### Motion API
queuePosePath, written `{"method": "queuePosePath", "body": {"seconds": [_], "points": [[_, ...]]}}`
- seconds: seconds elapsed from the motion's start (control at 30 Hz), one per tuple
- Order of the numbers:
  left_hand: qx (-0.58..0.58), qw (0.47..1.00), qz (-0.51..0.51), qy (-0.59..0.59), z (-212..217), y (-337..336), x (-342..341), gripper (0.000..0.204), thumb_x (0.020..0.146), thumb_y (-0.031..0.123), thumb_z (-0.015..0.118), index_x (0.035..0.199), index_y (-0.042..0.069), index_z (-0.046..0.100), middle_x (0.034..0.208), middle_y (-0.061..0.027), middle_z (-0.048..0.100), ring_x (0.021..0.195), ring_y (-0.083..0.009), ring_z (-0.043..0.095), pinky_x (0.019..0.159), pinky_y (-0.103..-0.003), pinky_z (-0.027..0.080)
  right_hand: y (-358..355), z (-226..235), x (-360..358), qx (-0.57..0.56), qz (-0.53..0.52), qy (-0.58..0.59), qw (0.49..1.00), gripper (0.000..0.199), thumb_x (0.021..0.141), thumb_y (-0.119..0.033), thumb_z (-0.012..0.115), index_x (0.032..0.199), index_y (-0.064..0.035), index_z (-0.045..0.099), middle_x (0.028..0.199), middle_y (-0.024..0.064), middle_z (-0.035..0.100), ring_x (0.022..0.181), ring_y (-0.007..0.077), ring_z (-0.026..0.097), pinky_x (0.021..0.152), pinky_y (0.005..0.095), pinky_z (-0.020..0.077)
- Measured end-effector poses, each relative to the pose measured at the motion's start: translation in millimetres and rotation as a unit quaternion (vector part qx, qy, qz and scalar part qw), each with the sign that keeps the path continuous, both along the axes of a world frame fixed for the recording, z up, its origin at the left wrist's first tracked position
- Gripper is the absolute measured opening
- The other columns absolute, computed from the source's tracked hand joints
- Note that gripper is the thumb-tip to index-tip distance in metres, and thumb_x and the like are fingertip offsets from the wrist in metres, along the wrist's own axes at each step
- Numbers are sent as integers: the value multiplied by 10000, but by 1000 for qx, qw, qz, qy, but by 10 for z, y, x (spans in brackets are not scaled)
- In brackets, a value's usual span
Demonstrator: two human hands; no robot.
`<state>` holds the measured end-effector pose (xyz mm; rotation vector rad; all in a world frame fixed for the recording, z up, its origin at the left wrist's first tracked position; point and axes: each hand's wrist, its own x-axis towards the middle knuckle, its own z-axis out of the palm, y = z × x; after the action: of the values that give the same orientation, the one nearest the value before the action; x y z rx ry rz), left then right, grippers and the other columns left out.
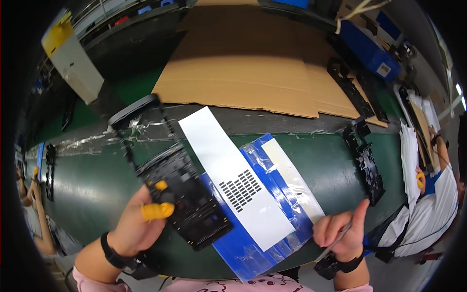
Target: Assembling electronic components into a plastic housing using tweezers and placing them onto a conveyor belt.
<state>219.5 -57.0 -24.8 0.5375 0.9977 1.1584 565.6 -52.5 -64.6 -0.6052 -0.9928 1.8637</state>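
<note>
My left hand (134,221), with yellow finger covers, grips a black moulded plastic frame (187,194) by its left edge. The frame is tilted above the table, and its open upper end reaches to the far left. My right hand (343,231) is closed around a thin grey metal tool (335,241), its thumb pointing up; the tool's exact kind is unclear. Between my hands, a white sheet (209,141) bearing rows of small black rectangular pads (241,190) lies on a blue board (243,258) wrapped in clear tape. A cream strip (292,180) lies along the board's right side.
Another black plastic frame (367,170) lies on the green table (87,180) at right. Cardboard sheets (238,73) cover the raised far ledge, with more black parts (348,87) and a blue bin (372,53). People work at both sides, white sheets (409,155) beside the right one.
</note>
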Motion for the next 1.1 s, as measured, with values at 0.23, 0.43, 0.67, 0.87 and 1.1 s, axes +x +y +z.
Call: {"method": "queuePosePath", "body": {"seconds": [0.23,0.43,0.67,0.87,1.1], "points": [[62,997,-39,13,-140,471,-83,356,721,8,507,1076,12,481,980,-62,562,917,-158,520,837,-288,385,-139,98,-234,-93,-3,-35,995,896,804,-636,14,587,43,556,629,192,525,480,187,397,499,258,325],[105,994,-40,11,216,497,32,367,721,22,546,1081,17,472,977,-64,562,868,-147,539,767,-277,428,280,590,-486,-17,-57,-158,986,235,822,-125,554,873,104,567,843,188,575,658,197,596,573,249,476],[234,963,78,111,49,589,155,406,754,51,586,1119,-3,416,982,-88,554,840,-151,548,762,-281,434,823,430,-904,-31,-21,-244,969,154,747,9,598,889,63,576,756,109,599,643,153,589,526,230,462],[145,980,132,26,49,486,154,379,823,148,498,1167,35,384,1001,-65,541,874,-132,528,766,-269,432,896,177,-854,-16,-46,-191,980,179,740,36,592,888,6,497,711,74,583,587,90,550,463,185,424],[136,982,127,20,13,536,246,381,837,145,471,1190,46,369,1051,-72,516,900,-142,519,759,-283,439,926,182,-845,5,-27,-211,977,187,744,29,594,881,-13,474,747,47,580,590,51,527,468,165,412]]}}
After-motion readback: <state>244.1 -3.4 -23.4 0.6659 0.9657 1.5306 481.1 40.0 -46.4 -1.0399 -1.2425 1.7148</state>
